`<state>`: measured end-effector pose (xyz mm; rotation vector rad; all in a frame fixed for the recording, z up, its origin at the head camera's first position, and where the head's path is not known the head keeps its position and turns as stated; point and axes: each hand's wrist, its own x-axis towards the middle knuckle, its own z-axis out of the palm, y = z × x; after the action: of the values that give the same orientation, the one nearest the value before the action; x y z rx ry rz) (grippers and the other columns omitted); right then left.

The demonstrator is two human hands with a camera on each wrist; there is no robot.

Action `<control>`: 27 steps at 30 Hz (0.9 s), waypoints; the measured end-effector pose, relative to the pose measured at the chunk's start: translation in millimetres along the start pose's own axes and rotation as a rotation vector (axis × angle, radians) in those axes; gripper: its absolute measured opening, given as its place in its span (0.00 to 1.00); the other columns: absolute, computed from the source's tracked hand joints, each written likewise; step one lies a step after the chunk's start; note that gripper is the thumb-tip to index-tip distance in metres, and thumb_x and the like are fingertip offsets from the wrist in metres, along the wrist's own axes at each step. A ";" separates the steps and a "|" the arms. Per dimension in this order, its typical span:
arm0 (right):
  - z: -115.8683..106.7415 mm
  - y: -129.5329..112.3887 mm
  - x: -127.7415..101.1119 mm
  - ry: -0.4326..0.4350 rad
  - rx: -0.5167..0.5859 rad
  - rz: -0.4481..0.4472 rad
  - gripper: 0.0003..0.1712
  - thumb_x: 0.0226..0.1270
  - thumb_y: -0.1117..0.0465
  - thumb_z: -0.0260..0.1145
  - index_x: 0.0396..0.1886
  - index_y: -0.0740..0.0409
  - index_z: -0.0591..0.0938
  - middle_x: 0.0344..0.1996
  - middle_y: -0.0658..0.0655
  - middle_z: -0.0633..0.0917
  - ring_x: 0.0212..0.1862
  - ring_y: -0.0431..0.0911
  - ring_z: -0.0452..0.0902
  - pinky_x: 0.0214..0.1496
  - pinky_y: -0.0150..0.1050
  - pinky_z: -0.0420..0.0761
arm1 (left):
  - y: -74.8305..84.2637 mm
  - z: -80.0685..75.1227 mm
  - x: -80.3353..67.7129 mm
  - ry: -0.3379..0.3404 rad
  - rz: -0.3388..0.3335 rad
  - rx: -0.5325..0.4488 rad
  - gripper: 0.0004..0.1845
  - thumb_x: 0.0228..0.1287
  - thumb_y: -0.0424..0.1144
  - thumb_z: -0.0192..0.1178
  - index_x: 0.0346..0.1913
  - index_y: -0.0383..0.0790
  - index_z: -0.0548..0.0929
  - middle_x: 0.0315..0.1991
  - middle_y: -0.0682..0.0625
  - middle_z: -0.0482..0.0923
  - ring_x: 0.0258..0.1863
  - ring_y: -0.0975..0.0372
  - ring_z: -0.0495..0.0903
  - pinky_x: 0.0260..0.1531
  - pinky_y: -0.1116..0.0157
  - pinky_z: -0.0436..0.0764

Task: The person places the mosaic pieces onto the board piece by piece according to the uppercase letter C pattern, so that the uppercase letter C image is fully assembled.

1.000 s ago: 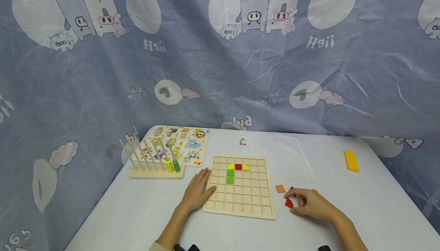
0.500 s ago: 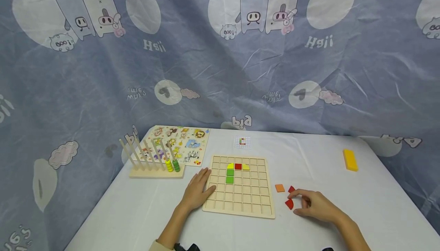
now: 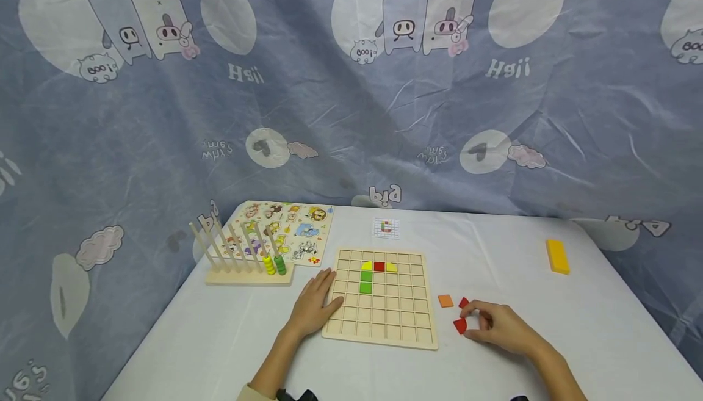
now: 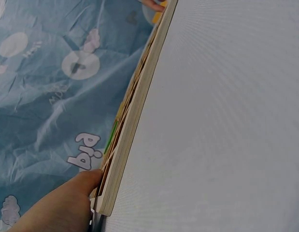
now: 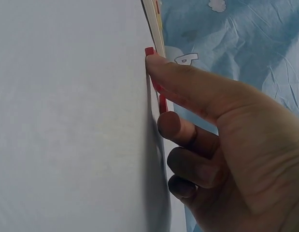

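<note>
Red quarter-round piece (image 3: 460, 326) lies on the white table (image 3: 549, 315), just right of the wooden grid board (image 3: 381, 321), with the right hand (image 3: 497, 326) at it. Largest of all is the blue cartoon-pig curtain (image 3: 351, 96), hung behind and around the table. The table carries everything else. The grid board sits at its middle, with two yellow pieces (image 3: 391, 267), a red square (image 3: 379, 265) and two green squares (image 3: 366, 281) set in its upper cells. Behind it on the left lies an animal puzzle board (image 3: 285, 230), and in front of that stands a peg rack (image 3: 241, 267) with yellow and green rings (image 3: 274, 265) on two pegs.

The left hand (image 3: 315, 303) rests flat on the board's left edge; its grip is released, fingers straight; the left wrist view shows a finger against the board's side (image 4: 122, 159). The right hand lies on the table with its forefinger stretched out onto the red pieces and the other fingers (image 5: 176, 126) curled under; whether its grip is grasping the piece or only touching it, I cannot tell.

A yellow block (image 3: 557, 256) lies well apart at the far right. A small pattern card (image 3: 386, 227) lies beyond the board. A second red piece (image 3: 464, 303) and an orange square (image 3: 445, 301) lie just beside the hand.
</note>
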<state>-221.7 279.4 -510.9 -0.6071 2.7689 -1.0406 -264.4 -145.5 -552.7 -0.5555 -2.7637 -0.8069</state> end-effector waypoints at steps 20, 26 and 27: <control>8.8 -4.7 6.3 0.100 -0.083 0.011 0.16 0.50 0.44 0.70 0.33 0.45 0.78 0.12 0.43 0.68 0.15 0.34 0.61 0.16 0.27 0.61 | 1.3 -2.0 -0.1 -0.005 0.004 0.002 0.35 0.65 0.56 0.51 0.68 0.37 0.61 0.68 0.44 0.58 0.69 0.54 0.53 0.68 0.56 0.49; 11.1 -5.3 6.5 0.145 -0.105 0.052 0.11 0.53 0.46 0.70 0.28 0.43 0.78 0.11 0.42 0.66 0.14 0.34 0.59 0.16 0.27 0.59 | 2.1 -2.6 -0.3 0.009 0.021 -0.004 0.35 0.65 0.55 0.52 0.68 0.36 0.62 0.68 0.43 0.58 0.68 0.53 0.54 0.67 0.54 0.50; 11.3 -5.4 6.7 0.148 -0.105 0.057 0.10 0.53 0.47 0.70 0.27 0.43 0.78 0.10 0.42 0.66 0.14 0.34 0.59 0.16 0.27 0.59 | 2.3 -2.8 -0.3 0.012 0.025 -0.007 0.35 0.65 0.54 0.52 0.67 0.35 0.62 0.68 0.42 0.59 0.68 0.52 0.55 0.67 0.53 0.51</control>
<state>-223.2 266.2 -515.7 -0.4779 2.9653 -0.9714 -262.9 -145.3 -549.3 -0.5831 -2.7384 -0.8115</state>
